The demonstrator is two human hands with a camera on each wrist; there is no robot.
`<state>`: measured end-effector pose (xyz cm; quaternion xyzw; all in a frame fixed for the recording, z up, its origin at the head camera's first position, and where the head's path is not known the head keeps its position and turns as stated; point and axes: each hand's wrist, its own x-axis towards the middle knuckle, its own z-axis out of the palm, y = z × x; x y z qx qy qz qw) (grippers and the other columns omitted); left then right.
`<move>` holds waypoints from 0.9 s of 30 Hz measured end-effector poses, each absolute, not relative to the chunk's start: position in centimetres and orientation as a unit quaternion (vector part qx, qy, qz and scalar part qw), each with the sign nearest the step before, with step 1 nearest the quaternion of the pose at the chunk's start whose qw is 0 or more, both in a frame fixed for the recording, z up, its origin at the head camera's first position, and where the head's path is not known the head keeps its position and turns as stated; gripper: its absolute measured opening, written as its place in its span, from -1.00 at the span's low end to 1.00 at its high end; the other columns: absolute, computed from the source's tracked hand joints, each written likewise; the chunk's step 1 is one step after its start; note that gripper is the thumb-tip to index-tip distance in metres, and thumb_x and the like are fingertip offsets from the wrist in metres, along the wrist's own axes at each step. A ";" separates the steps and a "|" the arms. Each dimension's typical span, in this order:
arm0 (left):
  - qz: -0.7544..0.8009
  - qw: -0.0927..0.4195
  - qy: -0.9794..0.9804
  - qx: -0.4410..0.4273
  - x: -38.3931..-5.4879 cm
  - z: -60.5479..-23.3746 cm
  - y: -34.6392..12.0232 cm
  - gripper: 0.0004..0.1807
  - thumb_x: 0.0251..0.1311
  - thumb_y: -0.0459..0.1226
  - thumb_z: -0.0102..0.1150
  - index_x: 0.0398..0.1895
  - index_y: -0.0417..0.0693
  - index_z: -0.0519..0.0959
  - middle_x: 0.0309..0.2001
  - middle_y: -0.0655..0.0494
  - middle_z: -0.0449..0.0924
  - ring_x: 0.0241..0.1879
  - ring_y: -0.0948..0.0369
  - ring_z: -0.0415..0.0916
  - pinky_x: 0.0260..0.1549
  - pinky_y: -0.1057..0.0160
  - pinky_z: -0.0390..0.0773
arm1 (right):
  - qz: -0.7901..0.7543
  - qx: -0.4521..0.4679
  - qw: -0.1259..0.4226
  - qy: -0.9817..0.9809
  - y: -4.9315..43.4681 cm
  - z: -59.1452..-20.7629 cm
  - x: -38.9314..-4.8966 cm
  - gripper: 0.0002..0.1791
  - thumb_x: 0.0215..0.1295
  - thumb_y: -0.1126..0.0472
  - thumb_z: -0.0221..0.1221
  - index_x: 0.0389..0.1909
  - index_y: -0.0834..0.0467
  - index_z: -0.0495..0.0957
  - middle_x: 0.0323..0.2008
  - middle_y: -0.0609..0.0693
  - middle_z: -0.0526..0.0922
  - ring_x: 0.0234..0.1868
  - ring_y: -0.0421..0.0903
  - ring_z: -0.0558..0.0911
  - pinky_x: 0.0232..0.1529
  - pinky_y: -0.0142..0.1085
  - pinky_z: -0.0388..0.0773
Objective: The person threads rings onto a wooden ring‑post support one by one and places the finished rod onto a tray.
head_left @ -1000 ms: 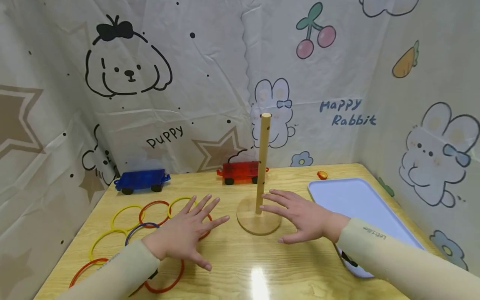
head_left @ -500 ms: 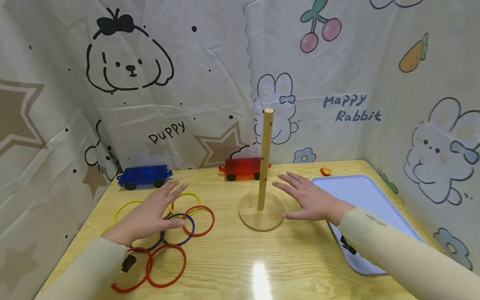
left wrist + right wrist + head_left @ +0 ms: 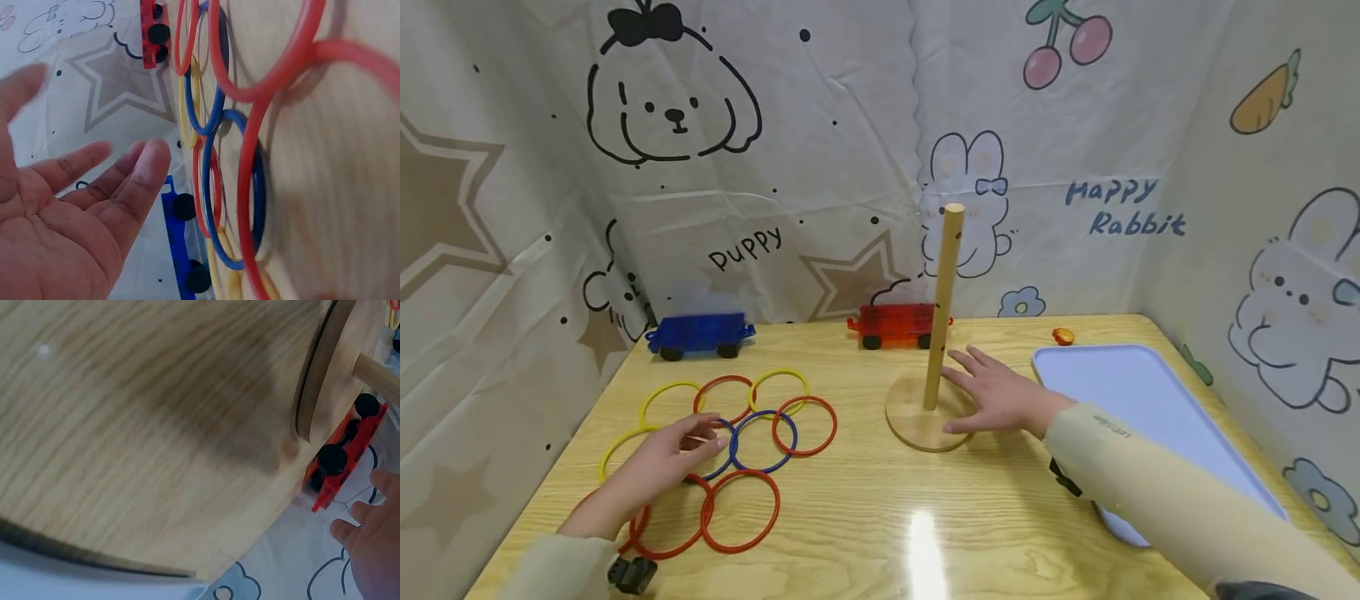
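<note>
My left hand [image 3: 662,458] hovers over a group of overlapping plastic rings on the left of the table, its fingers loosely bent. In the left wrist view its palm holds nothing. The group includes a red ring [image 3: 740,551], a blue ring [image 3: 763,472] and a yellow ring [image 3: 778,371]; the left hand and forearm hide some of them. My right hand [image 3: 1000,396], fingers spread, is beside an upright wooden post [image 3: 945,308] on a round wooden base [image 3: 913,425]. Whether its fingertips touch the post I cannot tell. The post carries no ring.
A blue toy wagon [image 3: 700,335] and a red toy wagon [image 3: 895,323] stand along the back edge. A pale blue tray [image 3: 1112,375] lies at the right, partly under my right forearm. Near it sits a small orange object [image 3: 1063,336]. Printed cloth [image 3: 850,167] hangs around the table.
My left hand has moved left and down over the rings, its spread fingers now loosely bent. The right hand stays close to the post. The head view has shifted slightly.
</note>
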<state>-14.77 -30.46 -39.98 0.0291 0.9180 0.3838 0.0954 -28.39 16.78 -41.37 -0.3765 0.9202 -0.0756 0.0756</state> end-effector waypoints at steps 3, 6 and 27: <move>0.410 0.106 0.906 0.013 -14.2 -40.3 -30.5 -0.45 0.50 -0.17 0.18 0.31 -0.46 0.43 -0.02 -0.08 0.64 -0.06 0.03 0.61 -0.20 0.12 0.67 | -0.084 -0.364 0.095 0.923 16.5 -41.7 -28.2 0.13 0.23 -0.46 0.23 0.58 0.23 0.19 0.59 0.31 0.02 0.57 0.40 -0.06 0.51 0.26 0.00; 0.435 0.114 0.893 0.016 -13.8 -40.4 -30.5 -0.56 0.48 -0.27 0.19 0.18 -0.52 0.48 -0.11 -0.06 0.66 -0.16 0.06 0.62 -0.26 0.15 0.69 | -0.090 -0.351 0.102 0.926 16.4 -41.9 -28.1 0.21 0.17 -0.47 0.28 0.60 0.24 0.12 0.59 0.35 0.00 0.56 0.43 -0.06 0.50 0.28 0.00; 0.265 0.065 0.962 0.013 -13.0 -43.4 -29.0 -0.84 0.21 -0.43 0.38 -0.37 -0.12 0.55 -0.47 0.14 0.43 -0.43 0.19 0.37 -0.42 0.21 0.41 | -0.060 -0.296 0.139 0.943 16.4 -44.1 -27.3 0.35 0.25 -0.60 0.07 0.60 0.42 -0.10 0.59 0.42 -0.13 0.58 0.40 -0.12 0.50 0.31 -0.08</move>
